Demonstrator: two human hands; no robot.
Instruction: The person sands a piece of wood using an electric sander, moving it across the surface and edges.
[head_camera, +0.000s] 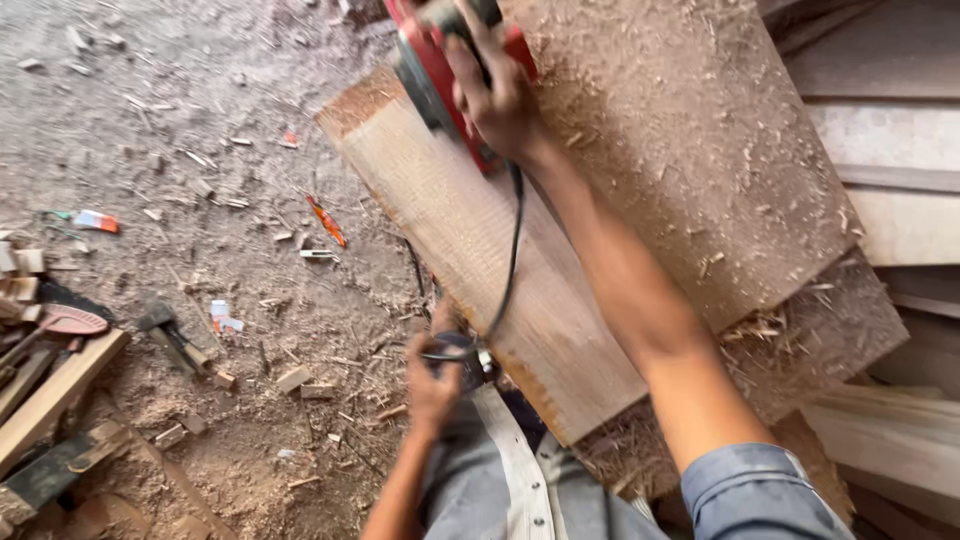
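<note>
head view: one view only
right hand (497, 100): clenched on red power planer (432, 70), far end of plank (480, 250)
left hand (432, 385): gripping black cord (508, 260) near lap, beside plank's near end
step: planing pass, likely mid-stroke; next needs steady push, cord kept off
plank axis: upper-left to lower-right, sawdust beside

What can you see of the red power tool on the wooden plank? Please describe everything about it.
The red power tool looks like an electric planer with a red plastic body and dark parts. It rests on the far end of a long, pale wooden plank, partly cut off by the top edge of the picture. The right hand grips its top. A black cord runs from it down to the left hand, which holds the cord.
</note>
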